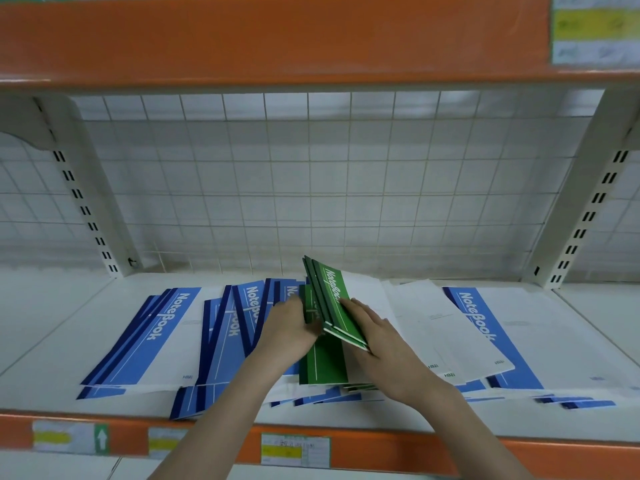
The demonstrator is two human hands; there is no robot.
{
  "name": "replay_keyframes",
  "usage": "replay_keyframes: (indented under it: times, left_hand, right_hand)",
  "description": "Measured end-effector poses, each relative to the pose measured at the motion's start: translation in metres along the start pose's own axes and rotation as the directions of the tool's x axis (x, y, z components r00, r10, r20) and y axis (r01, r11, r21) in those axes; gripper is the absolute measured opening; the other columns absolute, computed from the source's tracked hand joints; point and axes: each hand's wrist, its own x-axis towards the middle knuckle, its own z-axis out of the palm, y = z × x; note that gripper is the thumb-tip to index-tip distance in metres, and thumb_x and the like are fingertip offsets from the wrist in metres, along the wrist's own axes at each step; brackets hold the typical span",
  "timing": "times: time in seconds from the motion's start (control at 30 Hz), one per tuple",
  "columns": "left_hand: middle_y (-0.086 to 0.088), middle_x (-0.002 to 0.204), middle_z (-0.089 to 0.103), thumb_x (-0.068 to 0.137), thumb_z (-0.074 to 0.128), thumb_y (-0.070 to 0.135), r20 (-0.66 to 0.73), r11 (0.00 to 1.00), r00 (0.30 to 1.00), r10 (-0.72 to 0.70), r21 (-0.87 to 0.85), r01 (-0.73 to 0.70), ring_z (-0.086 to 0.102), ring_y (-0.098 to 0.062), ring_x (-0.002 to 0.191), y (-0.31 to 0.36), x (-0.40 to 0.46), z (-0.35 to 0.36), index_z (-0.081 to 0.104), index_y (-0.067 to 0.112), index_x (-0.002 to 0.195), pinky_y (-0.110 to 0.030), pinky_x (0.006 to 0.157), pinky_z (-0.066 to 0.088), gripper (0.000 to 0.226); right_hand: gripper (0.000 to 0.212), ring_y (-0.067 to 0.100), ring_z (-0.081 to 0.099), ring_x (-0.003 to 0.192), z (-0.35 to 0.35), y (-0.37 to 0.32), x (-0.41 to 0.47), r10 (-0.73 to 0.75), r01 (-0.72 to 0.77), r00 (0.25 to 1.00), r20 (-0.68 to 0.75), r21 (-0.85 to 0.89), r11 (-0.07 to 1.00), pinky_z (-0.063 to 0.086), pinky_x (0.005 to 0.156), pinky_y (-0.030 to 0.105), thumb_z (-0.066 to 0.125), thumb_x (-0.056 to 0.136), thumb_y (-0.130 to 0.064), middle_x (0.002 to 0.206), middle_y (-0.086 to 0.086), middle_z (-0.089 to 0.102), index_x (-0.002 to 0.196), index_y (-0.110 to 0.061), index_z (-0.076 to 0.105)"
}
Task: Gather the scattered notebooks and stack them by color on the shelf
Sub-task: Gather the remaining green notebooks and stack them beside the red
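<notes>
1. Blue notebooks (162, 337) are lying scattered across the shelf (45, 327), crowding both sides of my hands.
2. My right hand (377, 337) is gripping tilted green notebooks (330, 299); my left hand (291, 327) is closing on their edge, above another green notebook (323, 367).

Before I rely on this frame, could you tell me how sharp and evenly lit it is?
Head view: wide-angle bending bows the orange shelf edge; price labels are too blurred to read; light is soft and even, without glare; the green notebooks and both hands are fairly sharp.
</notes>
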Motion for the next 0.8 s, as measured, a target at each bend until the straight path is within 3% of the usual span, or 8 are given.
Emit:
replay_keyframes:
  times: [0.13,0.2,0.3,0.37,0.47,0.57,0.67,0.8]
  left_hand:
    - [-0.007,0.095,0.065,0.092,0.058,0.016,0.024,0.916,0.986,-0.166,-0.366,0.163,0.062,-0.016,0.084,0.000,0.007,0.000,0.059,0.005,0.103,-0.017,0.067,0.050,0.015]
    - [-0.015,0.104,0.067,0.098,0.049,0.024,0.112,0.695,0.945,-0.308,-0.652,0.304,0.064,-0.026,0.094,0.007,0.008,-0.001,0.060,0.008,0.105,-0.037,0.082,0.054,0.021]
    - [-0.007,0.089,0.074,0.093,0.044,0.055,0.314,0.452,0.887,-0.339,-0.772,0.446,0.071,-0.023,0.083,0.020,0.008,-0.003,0.065,0.019,0.101,-0.033,0.067,0.055,0.043]
    - [-0.007,0.091,0.075,0.087,0.054,0.058,0.344,0.480,0.892,-0.294,-0.753,0.449,0.072,-0.023,0.081,0.024,0.008,-0.003,0.064,0.019,0.105,-0.031,0.066,0.055,0.044]
    - [-0.008,0.102,0.068,0.083,0.071,0.024,0.299,0.577,0.910,-0.288,-0.704,0.414,0.067,-0.024,0.090,0.022,0.006,0.000,0.053,0.014,0.116,-0.033,0.068,0.054,0.039]
    - [-0.001,0.097,0.067,0.085,0.066,0.006,0.222,0.590,0.943,-0.247,-0.737,0.328,0.066,-0.016,0.085,0.018,0.005,0.000,0.056,0.019,0.107,-0.029,0.062,0.051,0.028]
    - [0.006,0.099,0.070,0.086,0.063,0.002,0.112,0.552,0.983,-0.146,-0.816,0.174,0.067,-0.010,0.085,0.017,0.004,-0.006,0.058,0.024,0.113,-0.026,0.065,0.053,0.036]
    - [0.010,0.104,0.071,0.086,0.059,-0.002,-0.038,0.542,0.999,0.030,-0.839,-0.049,0.066,-0.010,0.098,0.018,0.005,-0.017,0.056,0.030,0.118,-0.033,0.082,0.053,0.046]
  right_hand:
    - [0.059,0.014,0.018,0.142,0.001,0.001,0.000,0.019,-0.017,0.999,0.035,-0.048,0.999,0.015,0.118,0.035,0.039,0.099,-0.025,0.157,-0.006,0.017,0.151,-0.029,0.013]
    - [0.060,0.013,0.015,0.144,0.000,0.002,0.001,0.028,-0.025,0.998,0.049,-0.058,0.998,0.013,0.118,0.037,0.041,0.098,-0.027,0.158,-0.005,0.015,0.151,-0.028,0.012]
    - [0.063,0.012,0.014,0.144,-0.002,0.002,0.001,0.025,-0.022,0.998,0.060,-0.052,0.998,0.013,0.119,0.037,0.042,0.097,-0.044,0.158,-0.007,0.014,0.151,-0.030,0.012]
    - [0.077,0.011,0.012,0.144,-0.005,0.001,0.000,0.031,-0.026,0.995,0.097,-0.052,0.998,0.013,0.119,0.037,0.038,0.088,-0.065,0.158,-0.008,0.012,0.151,-0.031,0.011]
    - [0.083,0.003,0.017,0.140,-0.012,0.002,-0.003,0.030,-0.035,0.989,0.144,0.031,0.999,0.016,0.115,0.027,0.034,0.076,-0.077,0.156,-0.013,0.017,0.148,-0.037,0.019]
    - [0.058,0.008,0.027,0.139,-0.022,0.008,-0.003,0.114,-0.109,0.993,-0.008,0.227,0.968,0.019,0.110,0.019,0.044,0.091,-0.054,0.151,-0.008,0.029,0.144,-0.033,0.030]
    - [0.059,0.020,0.054,0.112,-0.036,0.018,0.005,0.323,-0.258,0.932,-0.164,0.328,0.909,0.049,0.090,0.030,0.053,0.094,-0.037,0.139,0.004,0.045,0.144,-0.015,0.030]
    - [0.018,0.012,0.063,0.078,-0.052,0.014,0.016,0.395,-0.226,0.917,-0.059,0.738,0.636,0.046,0.065,0.022,0.062,0.089,-0.031,0.091,-0.003,0.064,0.104,-0.021,0.058]
